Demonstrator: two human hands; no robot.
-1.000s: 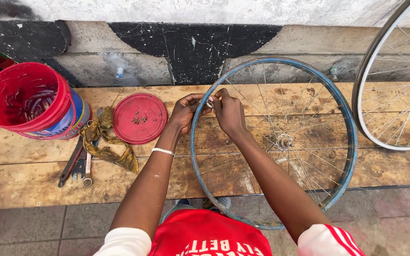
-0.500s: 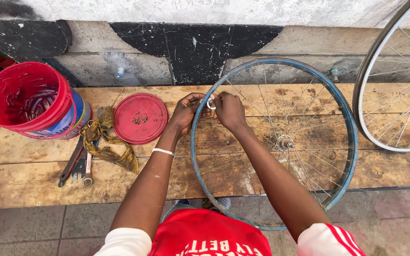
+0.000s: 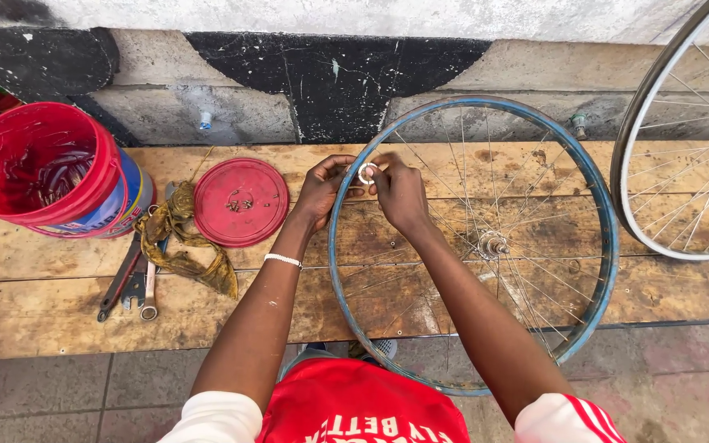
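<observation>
A blue-rimmed spoked bicycle wheel [image 3: 606,238] lies flat on a wooden bench [image 3: 59,312], its hub [image 3: 492,244] near the middle. My left hand [image 3: 323,190] and my right hand [image 3: 397,190] meet over the wheel's upper left part. Between their fingertips they pinch a small silvery ring [image 3: 367,173]. A white band circles my left wrist.
A red bucket [image 3: 38,168] stands at the bench's left end, a red lid [image 3: 240,202] with small parts beside it. A yellowish rag [image 3: 182,246] and spanners [image 3: 129,283] lie near. Another wheel [image 3: 658,164] leans at right. A wall runs behind.
Both hands stay together at the same spot over the rim; the small ring shows more plainly between the fingertips now.
</observation>
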